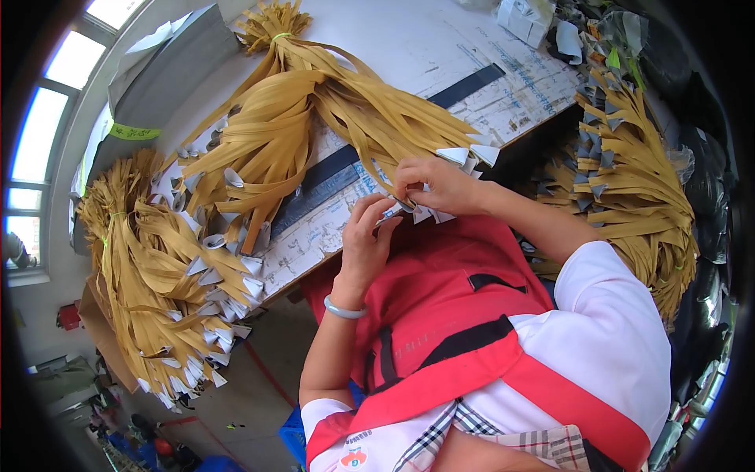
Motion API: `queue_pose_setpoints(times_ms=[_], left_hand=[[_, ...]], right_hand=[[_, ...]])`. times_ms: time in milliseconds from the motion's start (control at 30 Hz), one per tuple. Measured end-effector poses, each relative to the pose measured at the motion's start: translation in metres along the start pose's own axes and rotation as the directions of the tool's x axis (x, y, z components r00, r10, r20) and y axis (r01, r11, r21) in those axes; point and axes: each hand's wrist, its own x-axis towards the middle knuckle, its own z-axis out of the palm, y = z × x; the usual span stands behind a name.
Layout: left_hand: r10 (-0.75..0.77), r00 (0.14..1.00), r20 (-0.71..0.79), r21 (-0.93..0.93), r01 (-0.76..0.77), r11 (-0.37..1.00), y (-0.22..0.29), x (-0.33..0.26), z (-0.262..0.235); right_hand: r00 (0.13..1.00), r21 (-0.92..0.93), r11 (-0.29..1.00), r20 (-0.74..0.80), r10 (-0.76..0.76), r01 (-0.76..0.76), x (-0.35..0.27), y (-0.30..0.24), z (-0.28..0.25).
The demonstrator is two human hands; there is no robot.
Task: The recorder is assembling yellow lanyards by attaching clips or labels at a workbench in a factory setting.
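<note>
At the table's front edge, my right hand is closed, its fingers pinching the end of a tan fabric strip beside a small grey-white tab. Just left of it and lower, my left hand has its thumb and fingertips drawn together near the same strip end; what lies between them is too small to make out. The strip belongs to a long bundle of tan strips, tied near its far end with a yellow-green band. White folded tabs cap several strip ends by my right hand.
Another tied bundle of tan strips hangs over the table's left end. More strips hang at the right, beside dark plastic bags. A grey board stands at the back left. The worn white tabletop has a dark band across it.
</note>
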Motion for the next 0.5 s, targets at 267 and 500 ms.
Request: queue_pose_setpoints(times_ms=[267,500], left_hand=[[0.128,0.982,-0.137,0.039,-0.124,0.992,0.005,-0.013,-0.002],[-0.044,0.995,-0.092,-0.409,0.002,0.913,0.011,-0.005,-0.048]], right_hand=[[0.946,0.446,0.850,-0.021,0.323,-0.281,-0.003,-0.010,0.032],[0.986,0.563,0.813,0.151,0.077,-0.150,0.023,-0.035,0.014]])
